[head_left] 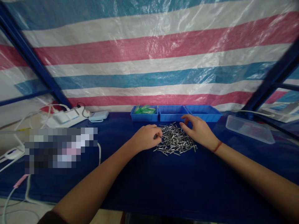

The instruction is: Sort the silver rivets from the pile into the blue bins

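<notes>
A pile of small silvery metal pins (176, 141), like rivets, lies on the dark blue table (163, 183). At the pile's left edge, my left hand (148, 137) is closed with curled fingers around several of the metal pins, whose dark ends show in the curl. My right hand (198, 129) hovers over the upper right edge of the pile, thumb and fingers apart, holding nothing that shows. Behind the pile stand a blue bin with green plastic (145, 109) in it, a middle blue bin (172, 117) and a right blue bin (205, 117).
A clear plastic lid or tray (249, 129) lies at the right. On the left are a white power strip (67, 117) with cables, a light blue case (98, 116) and a blurred-out object (58, 149). A striped sheet (151, 53) hangs behind the table.
</notes>
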### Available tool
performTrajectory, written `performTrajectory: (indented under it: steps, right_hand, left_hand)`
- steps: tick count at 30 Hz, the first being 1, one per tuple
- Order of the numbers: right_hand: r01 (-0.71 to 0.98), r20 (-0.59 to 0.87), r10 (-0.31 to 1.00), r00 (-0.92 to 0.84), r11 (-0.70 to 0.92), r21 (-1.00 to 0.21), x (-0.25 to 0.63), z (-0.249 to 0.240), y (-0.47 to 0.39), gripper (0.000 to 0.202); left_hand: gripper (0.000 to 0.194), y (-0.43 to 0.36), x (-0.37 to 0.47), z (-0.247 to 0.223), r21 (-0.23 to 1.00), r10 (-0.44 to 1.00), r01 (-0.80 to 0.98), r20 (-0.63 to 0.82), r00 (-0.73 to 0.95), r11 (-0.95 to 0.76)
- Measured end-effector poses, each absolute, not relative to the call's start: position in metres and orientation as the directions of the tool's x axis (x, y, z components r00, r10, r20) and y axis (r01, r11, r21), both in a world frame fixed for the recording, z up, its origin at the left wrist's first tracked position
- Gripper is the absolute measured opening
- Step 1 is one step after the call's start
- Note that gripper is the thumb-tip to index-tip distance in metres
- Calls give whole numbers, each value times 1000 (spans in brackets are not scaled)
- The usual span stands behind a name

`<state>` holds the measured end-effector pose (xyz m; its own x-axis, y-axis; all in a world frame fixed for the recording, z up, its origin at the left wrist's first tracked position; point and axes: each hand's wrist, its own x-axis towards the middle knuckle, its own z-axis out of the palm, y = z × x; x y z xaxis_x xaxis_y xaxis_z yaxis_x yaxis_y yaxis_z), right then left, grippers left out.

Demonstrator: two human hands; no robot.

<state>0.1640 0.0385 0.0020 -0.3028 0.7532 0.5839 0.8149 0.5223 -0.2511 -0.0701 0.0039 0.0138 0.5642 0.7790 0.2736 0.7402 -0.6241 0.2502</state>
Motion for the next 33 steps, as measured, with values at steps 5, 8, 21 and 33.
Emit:
performTrajectory:
  steps: [5,8,21,33]
  right_hand:
    - [778,516,817,-259,492,-390,160,0,24,23]
    - [745,518,802,-297,534,-400,153,-1,19,21]
    - [687,507,771,-384,606,-401,144,-10,12,18]
    - [674,546,740,-393,636,-376,142,-11,9,16]
  left_hand:
    - [17,-1,-62,13,230,752,718,263,605,-658]
    - [17,-3,-58,8,219,762,732,263,592,-645]
    - [15,-4,-49,5,74,723,740,296,624,-669]
    - [18,-13,-40,11,-80,728,764,255,636,-640]
